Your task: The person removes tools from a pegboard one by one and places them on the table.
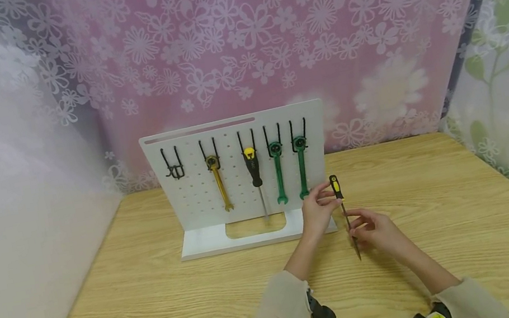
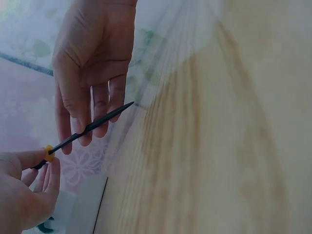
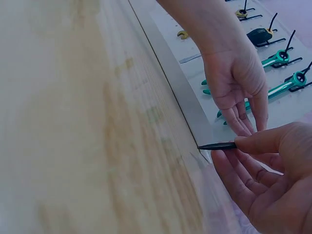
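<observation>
A slim file (image 1: 335, 185) with a black-and-yellow handle and a dark, tapering blade is held between both hands, to the right of the pegboard. My left hand (image 1: 316, 214) pinches it by the yellow collar (image 2: 49, 153) at the base of the handle. Lower down, my right hand (image 1: 381, 232) pinches the blade between thumb and fingers, and the pointed tip sticks out past them. In the right wrist view only the tip end (image 3: 217, 146) shows; the handle is hidden behind the hands.
On the wooden table (image 1: 157, 301) stands a white pegboard (image 1: 199, 191) with black hooks. From them hang a yellow wrench (image 1: 220, 185), a black-and-yellow screwdriver (image 1: 253, 167) and two green wrenches (image 1: 279, 171). The leftmost hook (image 1: 176, 171) holds no tool. Patterned curtains (image 1: 254, 39) surround the table.
</observation>
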{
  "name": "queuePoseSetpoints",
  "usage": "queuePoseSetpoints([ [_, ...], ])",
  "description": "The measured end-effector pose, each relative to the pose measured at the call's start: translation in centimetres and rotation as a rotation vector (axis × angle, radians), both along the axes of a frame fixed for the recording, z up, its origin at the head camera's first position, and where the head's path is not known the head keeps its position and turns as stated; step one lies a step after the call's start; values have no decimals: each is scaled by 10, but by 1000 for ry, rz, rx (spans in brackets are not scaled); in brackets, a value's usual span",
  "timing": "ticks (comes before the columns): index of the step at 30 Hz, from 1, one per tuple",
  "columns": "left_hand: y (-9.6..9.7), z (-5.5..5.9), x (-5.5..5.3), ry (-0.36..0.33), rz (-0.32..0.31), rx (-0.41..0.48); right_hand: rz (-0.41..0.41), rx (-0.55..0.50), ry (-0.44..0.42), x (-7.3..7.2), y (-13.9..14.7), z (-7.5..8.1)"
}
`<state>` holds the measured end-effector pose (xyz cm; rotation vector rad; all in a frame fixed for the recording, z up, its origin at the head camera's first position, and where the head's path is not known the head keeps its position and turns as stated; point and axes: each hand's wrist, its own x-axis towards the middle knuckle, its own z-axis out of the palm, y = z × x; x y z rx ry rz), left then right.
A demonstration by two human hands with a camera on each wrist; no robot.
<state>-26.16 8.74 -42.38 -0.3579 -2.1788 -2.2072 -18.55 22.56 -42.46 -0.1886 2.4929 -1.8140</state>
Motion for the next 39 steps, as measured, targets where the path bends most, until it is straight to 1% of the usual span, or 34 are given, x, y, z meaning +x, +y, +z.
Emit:
queuePoseSetpoints([
  [7, -1, -6, -7, -16, -32, -76, -39, 3, 21, -2, 0, -9],
  [11, 0, -10, -8, -31, -52, -79, -61, 9, 31, -2, -1, -14],
  [18, -1, -17, -10, -72, -47, -93, -99, 30, 40, 0, -4, -17],
  [23, 0, -18, -11, -118, -47, -96, -106, 37, 44, 1, -6, -19],
  [25, 0, -18, -10, -126, -47, -107, -107, 41, 38, 2, -7, -18],
  [32, -1, -20, -12, -116, -58, -164, -138, 56, 22, 3, -9, -18],
  [35, -1, -20, -12, -119, -53, -187, -151, 56, 21, 2, -9, -19],
  [39, 1, -20, -14, -126, -34, -228, -146, 61, 35, 1, -8, -20],
])
